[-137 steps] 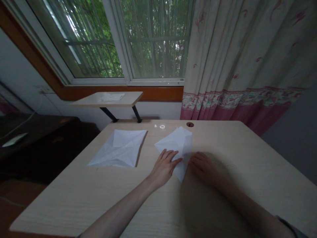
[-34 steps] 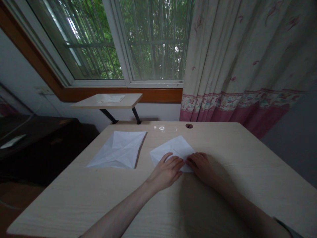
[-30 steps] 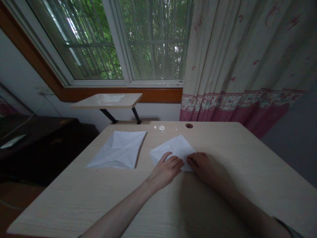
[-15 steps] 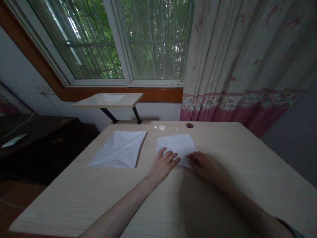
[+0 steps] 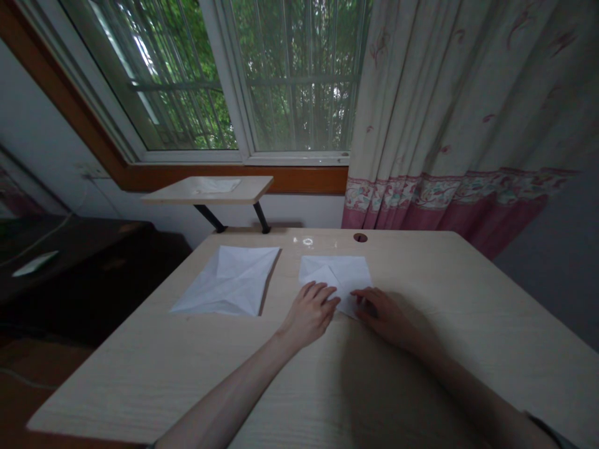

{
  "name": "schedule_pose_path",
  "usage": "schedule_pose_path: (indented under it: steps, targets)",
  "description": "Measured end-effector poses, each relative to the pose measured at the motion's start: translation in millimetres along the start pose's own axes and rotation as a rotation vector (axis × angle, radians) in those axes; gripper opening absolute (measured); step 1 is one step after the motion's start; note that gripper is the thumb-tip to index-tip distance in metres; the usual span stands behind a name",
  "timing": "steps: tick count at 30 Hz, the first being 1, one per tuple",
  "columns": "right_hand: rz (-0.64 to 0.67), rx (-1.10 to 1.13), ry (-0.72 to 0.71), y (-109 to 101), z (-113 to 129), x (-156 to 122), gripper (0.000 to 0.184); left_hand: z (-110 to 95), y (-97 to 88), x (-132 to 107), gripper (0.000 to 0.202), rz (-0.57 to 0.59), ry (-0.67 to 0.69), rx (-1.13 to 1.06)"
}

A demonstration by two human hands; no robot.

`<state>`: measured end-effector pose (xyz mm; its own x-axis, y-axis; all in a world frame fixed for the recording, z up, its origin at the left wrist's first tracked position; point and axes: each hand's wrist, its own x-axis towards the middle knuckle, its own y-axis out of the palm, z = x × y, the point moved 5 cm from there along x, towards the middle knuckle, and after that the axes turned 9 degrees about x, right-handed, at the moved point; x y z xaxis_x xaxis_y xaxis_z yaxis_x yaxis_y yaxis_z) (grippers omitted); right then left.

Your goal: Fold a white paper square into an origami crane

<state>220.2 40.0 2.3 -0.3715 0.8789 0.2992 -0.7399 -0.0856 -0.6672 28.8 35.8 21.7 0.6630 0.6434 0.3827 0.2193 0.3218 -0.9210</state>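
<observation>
Creased paper sheet [image 5: 227, 280] flanks the left hand [image 5: 309, 315].

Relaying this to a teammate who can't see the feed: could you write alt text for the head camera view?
Left hand and right hand rest at the near edge of a folded white paper on a pale wood-grain desk. A creased white sheet lies to its left.

A white sheet of folded paper [image 5: 341, 274] lies flat just ahead of both hands, with a triangular flap creased over on its upper face. The left hand [image 5: 309, 315] rests against its lower left edge, while the right hand's fingertips [image 5: 360, 298] touch its lower corner. A second creased sheet [image 5: 229, 280] lies well left of the left hand.
</observation>
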Motion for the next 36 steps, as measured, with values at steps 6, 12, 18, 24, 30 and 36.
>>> schedule_pose_path:
  steps: [6, 12, 18, 24, 30, 36]
  targets:
    - [0.048, 0.003, -0.004, 5.7, 9.5, -2.9, 0.026, 0.0, -0.8, 0.3, 0.021, -0.042, -0.017, -0.018]
    - [0.093, 0.026, 0.015, 7.6, 15.0, -2.6, 0.021, 1.1, 1.2, 0.0, 0.021, -0.057, -0.003, -0.011]
    - [0.087, 0.111, 0.038, 9.3, 13.8, -4.6, 0.020, 2.2, -2.0, 0.5, 0.022, -0.058, -0.029, 0.017]
    - [0.049, 0.158, 0.016, 8.9, 10.1, -4.6, 0.021, 5.0, -1.3, 0.4, 0.023, -0.038, -0.077, 0.016]
    - [-0.055, -0.045, -0.090, 4.1, 5.4, -6.4, 0.026, 9.3, 4.6, -0.6, 0.024, -0.048, -0.101, -0.123]
    - [0.027, -0.240, -0.213, 8.4, 4.1, -7.2, 0.035, 9.2, 7.5, -0.5, 0.025, -0.074, -0.069, -0.172]
